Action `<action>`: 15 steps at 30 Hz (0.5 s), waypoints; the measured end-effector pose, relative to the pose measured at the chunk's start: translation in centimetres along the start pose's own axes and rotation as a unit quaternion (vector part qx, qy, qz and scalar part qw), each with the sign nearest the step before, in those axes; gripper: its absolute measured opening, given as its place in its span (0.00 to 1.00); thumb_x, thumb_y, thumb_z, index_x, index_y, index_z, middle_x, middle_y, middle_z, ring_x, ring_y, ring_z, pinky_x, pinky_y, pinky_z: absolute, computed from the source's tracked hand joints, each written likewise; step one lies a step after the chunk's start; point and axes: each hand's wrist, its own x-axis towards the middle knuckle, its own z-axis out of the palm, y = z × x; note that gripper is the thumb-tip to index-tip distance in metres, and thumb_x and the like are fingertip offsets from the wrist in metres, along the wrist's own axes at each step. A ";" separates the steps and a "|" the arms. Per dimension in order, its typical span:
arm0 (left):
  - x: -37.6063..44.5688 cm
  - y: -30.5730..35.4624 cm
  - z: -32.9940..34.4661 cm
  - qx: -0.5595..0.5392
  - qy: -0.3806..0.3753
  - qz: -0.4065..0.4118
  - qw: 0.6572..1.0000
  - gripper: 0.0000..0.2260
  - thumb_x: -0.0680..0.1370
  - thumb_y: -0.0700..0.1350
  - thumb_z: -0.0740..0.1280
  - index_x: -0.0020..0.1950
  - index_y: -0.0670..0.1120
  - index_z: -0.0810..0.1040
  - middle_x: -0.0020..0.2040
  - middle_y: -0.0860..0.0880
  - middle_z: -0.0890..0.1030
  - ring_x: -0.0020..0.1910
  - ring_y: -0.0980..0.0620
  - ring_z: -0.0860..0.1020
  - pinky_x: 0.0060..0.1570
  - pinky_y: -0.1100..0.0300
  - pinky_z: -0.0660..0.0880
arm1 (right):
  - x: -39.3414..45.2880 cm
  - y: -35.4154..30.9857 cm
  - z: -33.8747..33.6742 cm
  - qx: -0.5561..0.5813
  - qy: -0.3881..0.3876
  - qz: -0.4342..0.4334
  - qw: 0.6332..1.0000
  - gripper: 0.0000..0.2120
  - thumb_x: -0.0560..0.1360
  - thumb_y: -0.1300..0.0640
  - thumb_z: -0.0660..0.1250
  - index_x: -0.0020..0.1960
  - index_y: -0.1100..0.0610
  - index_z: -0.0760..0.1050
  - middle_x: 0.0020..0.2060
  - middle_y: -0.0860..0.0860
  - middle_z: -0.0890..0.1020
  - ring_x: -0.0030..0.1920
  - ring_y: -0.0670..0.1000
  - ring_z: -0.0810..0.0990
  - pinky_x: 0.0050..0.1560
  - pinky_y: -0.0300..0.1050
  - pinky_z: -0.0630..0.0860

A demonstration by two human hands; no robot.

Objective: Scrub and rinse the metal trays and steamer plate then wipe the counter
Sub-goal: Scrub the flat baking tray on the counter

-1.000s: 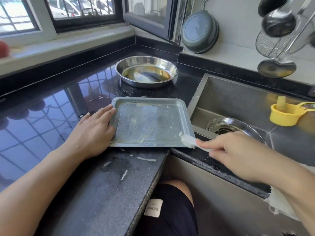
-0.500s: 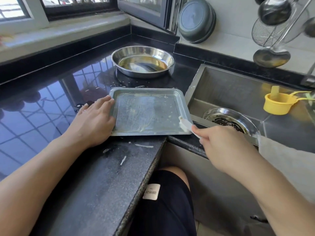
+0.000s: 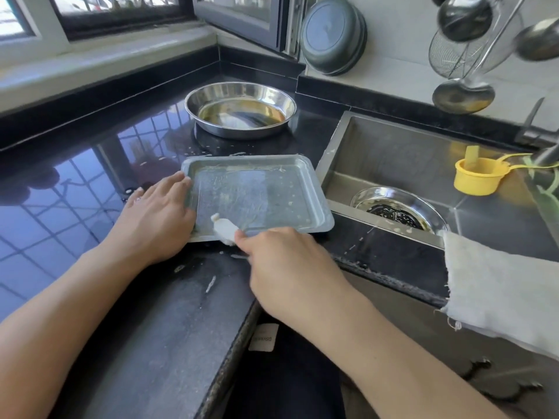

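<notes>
A rectangular metal tray (image 3: 272,189) smeared with pale residue lies on the black counter (image 3: 75,207) beside the sink. My left hand (image 3: 157,219) lies flat on the tray's left rim, fingers straight. My right hand (image 3: 290,267) grips a white scraper (image 3: 223,229) whose blade touches the tray's near-left inner edge. A round steel tray (image 3: 242,108) sits behind the rectangular one. In the sink (image 3: 393,152) rests a round perforated steamer plate (image 3: 399,208).
A yellow cup (image 3: 478,176) stands in the sink at the right. A white cloth (image 3: 499,291) hangs over the sink's front edge. Ladles and a strainer (image 3: 462,55) hang on the wall, a dark pan (image 3: 332,37) beside them. White scraps (image 3: 210,284) dot the near counter.
My right hand has carried the scraper from the tray's right near corner leftward to its near-left inner edge. The left hand has stayed on the left rim.
</notes>
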 end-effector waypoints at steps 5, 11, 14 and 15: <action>0.1 -0.1 -0.1 -0.001 -0.004 0.003 1.000 0.26 0.85 0.50 0.53 0.83 0.48 0.59 0.84 0.51 0.57 0.82 0.49 0.57 0.80 0.44 0.53 | -2.4 6.5 -2.9 -0.081 -0.005 0.118 0.990 0.22 0.80 0.52 0.60 0.70 0.34 0.69 0.50 0.50 0.80 0.52 0.60 0.80 0.49 0.51 0.78; -0.2 0.1 -0.3 -0.009 -0.008 0.001 1.000 0.27 0.83 0.49 0.55 0.83 0.48 0.59 0.84 0.52 0.57 0.83 0.50 0.55 0.80 0.44 0.52 | -1.2 5.8 -3.4 -0.045 -0.032 0.131 0.990 0.21 0.81 0.51 0.61 0.71 0.33 0.70 0.46 0.48 0.79 0.48 0.55 0.80 0.47 0.48 0.78; -0.2 -0.1 -0.1 -0.016 -0.004 0.002 1.000 0.27 0.83 0.49 0.56 0.83 0.49 0.60 0.84 0.52 0.57 0.82 0.50 0.55 0.80 0.44 0.53 | 0.3 0.6 -1.5 0.011 -0.034 0.052 0.998 0.19 0.80 0.53 0.61 0.69 0.40 0.73 0.49 0.52 0.79 0.49 0.59 0.80 0.49 0.52 0.79; -0.1 -0.2 0.0 -0.019 -0.005 0.003 1.000 0.27 0.83 0.49 0.57 0.83 0.49 0.60 0.84 0.52 0.57 0.82 0.50 0.55 0.80 0.44 0.53 | 0.8 -1.0 -0.7 0.019 -0.033 0.022 0.999 0.19 0.79 0.55 0.61 0.68 0.42 0.73 0.48 0.52 0.78 0.48 0.60 0.79 0.47 0.51 0.78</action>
